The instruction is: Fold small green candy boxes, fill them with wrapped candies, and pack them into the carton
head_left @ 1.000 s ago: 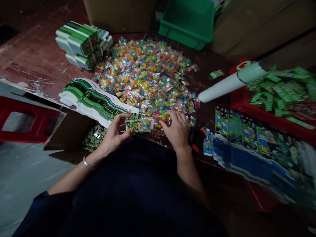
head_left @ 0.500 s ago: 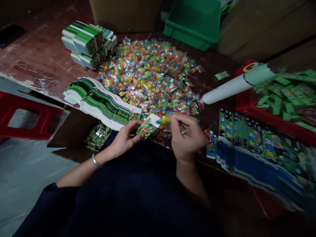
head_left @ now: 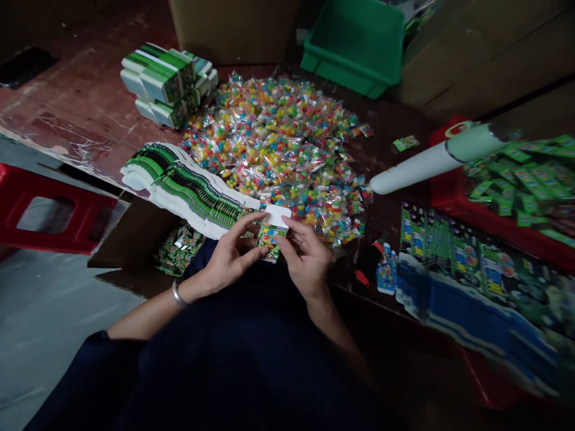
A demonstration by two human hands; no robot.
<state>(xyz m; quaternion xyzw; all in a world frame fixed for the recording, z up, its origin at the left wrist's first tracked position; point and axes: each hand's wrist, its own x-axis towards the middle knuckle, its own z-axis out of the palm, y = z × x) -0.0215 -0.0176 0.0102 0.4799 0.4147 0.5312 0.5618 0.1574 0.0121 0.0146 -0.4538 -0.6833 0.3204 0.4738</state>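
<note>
A small green printed candy box (head_left: 272,234), its white top flap standing up, is between my two hands near the table's front edge. My left hand (head_left: 233,254) grips the box from the left, thumb on its front. From the right, my right hand (head_left: 308,254) closes on it too, thumb against the front and fingertips by the flap. No candy packet shows in my fingers, and the inside of the box is hidden. Just beyond lies a heap of clear packets of coloured candy (head_left: 278,143). A row of flat green cartons (head_left: 188,185) runs up to my left hand.
Banded carton stacks (head_left: 157,78) stand at the back left, a green bin (head_left: 354,51) behind the heap. On the right are a white roll (head_left: 417,164), a red crate (head_left: 449,179) of green packs and printed sheets (head_left: 471,269). A cardboard box (head_left: 130,239) sits below left.
My right hand has moved left to the box, and the candy packet it held is out of sight. The box is now more upright, gripped by both hands. The view has shifted slightly.
</note>
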